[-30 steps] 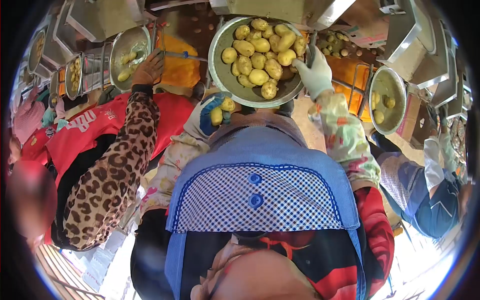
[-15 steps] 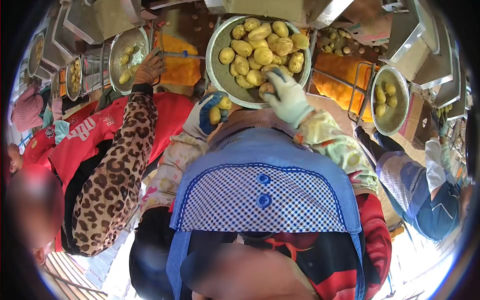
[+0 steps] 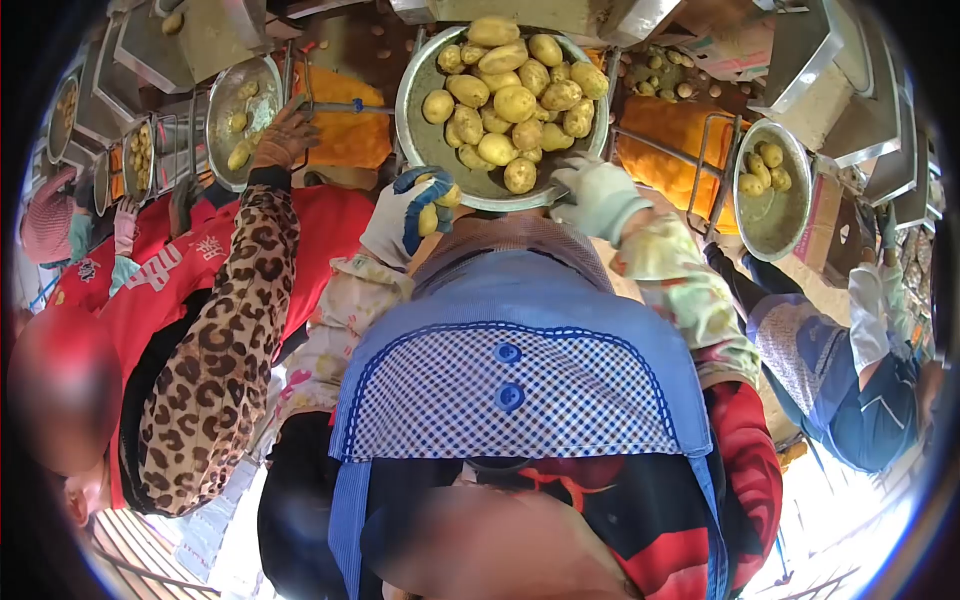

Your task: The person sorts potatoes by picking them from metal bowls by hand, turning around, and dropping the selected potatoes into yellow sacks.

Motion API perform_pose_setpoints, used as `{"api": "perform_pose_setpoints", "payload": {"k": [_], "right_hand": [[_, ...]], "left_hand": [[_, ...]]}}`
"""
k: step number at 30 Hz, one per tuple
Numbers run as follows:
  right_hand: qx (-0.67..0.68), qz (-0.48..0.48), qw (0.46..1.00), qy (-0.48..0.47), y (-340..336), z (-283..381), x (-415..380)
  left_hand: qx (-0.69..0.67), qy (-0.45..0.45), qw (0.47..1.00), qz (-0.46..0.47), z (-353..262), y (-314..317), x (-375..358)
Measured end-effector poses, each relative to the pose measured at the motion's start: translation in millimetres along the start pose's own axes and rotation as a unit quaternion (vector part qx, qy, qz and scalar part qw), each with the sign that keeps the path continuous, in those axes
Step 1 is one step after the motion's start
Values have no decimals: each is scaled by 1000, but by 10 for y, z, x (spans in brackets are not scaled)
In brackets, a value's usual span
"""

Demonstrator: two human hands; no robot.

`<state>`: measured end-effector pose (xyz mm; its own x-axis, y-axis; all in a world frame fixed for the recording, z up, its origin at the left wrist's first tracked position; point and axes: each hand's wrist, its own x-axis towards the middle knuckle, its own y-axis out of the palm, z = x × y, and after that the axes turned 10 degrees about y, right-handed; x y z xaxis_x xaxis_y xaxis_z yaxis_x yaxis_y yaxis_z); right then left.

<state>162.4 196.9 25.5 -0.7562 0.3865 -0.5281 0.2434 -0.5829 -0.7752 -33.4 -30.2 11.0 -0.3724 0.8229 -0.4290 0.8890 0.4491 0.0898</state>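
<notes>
A large round metal bowl [image 3: 412, 130] in front of me holds a heap of yellow potatoes [image 3: 514, 103]. My left hand [image 3: 402, 222], in a white glove with a blue palm, is beside the bowl's lower left rim. It is closed around two small potatoes [image 3: 429, 219], partly hidden by the fingers. At the lower right rim is my right hand [image 3: 598, 195], in a pale glove. Its fingers are bent over the bowl's edge, with no potato visible in them. One potato [image 3: 520, 176] lies low in the bowl, close to the near rim.
At left, a co-worker's gloved hand [image 3: 285, 137] reaches to another metal bowl [image 3: 222, 95] with a few potatoes. A third bowl [image 3: 775, 225] with several potatoes stands at right. Orange sacks [image 3: 655, 150] hang behind metal bars. Metal chutes [image 3: 815, 70] line the far side.
My right hand has moved from the potatoes inside the bowl to its lower right rim. The left hand still holds its potatoes. The whole view has shifted slightly.
</notes>
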Motion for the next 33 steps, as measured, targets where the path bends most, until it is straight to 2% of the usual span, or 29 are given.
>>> {"api": "perform_pose_setpoints", "payload": {"k": [1,3,4,6,10,12,13,16,18,19,20,21,22,24,25,26,27,28,29,31,32,33], "right_hand": [[27,-30,999,24,-72,-61,19],[50,-118,986,103,-304,-102,128],[44,-174,972,154,-402,-108,266],[44,-215,963,159,-278,-270,634],[-23,-215,959,181,-243,-301,858],[56,-212,957,191,-318,-295,746],[150,-254,943,157,-178,-434,754],[424,-227,870,112,51,-554,563],[525,-178,821,137,-54,-191,266],[533,-165,823,111,-28,-78,179],[524,-144,834,101,-30,69,88],[489,-150,857,67,-32,242,13],[446,-132,881,83,28,348,-34],[292,-175,940,-28,121,623,-139],[256,-162,948,-94,185,676,-156],[208,-144,959,-127,213,709,-190],[223,-136,956,-134,184,685,-242],[240,-128,952,-141,139,658,-291],[212,-131,962,-111,126,585,-325],[152,-132,978,-52,107,367,-413],[81,-85,993,-20,132,265,-417],[6,-72,997,-34,223,186,-407]], "left_hand": [[-4,0,1000,-4,15,3,1],[-199,-130,968,-74,-68,50,-19],[-191,-100,976,-44,-53,24,-41],[-169,-39,985,6,3,-96,-136],[-279,-84,957,11,131,-281,-228],[-342,-105,934,-19,0,-188,-253],[-413,-77,907,8,113,-186,-210],[-241,53,968,42,5,88,-129],[-103,120,984,82,-76,255,-55],[-210,41,973,82,-54,295,-7],[-313,-40,945,82,-38,327,28],[-294,-54,949,99,-6,341,52],[-288,-61,950,105,43,363,55],[-279,-75,949,122,156,424,52],[-299,-41,947,108,182,486,57],[-261,-39,958,116,167,478,7],[-222,-37,966,124,150,471,-45],[-330,-87,928,148,136,453,-84],[-318,-58,940,104,140,466,-134],[-294,0,956,11,215,488,-249],[-302,-6,953,28,266,405,-291],[-309,-13,950,45,325,255,-329]]}}
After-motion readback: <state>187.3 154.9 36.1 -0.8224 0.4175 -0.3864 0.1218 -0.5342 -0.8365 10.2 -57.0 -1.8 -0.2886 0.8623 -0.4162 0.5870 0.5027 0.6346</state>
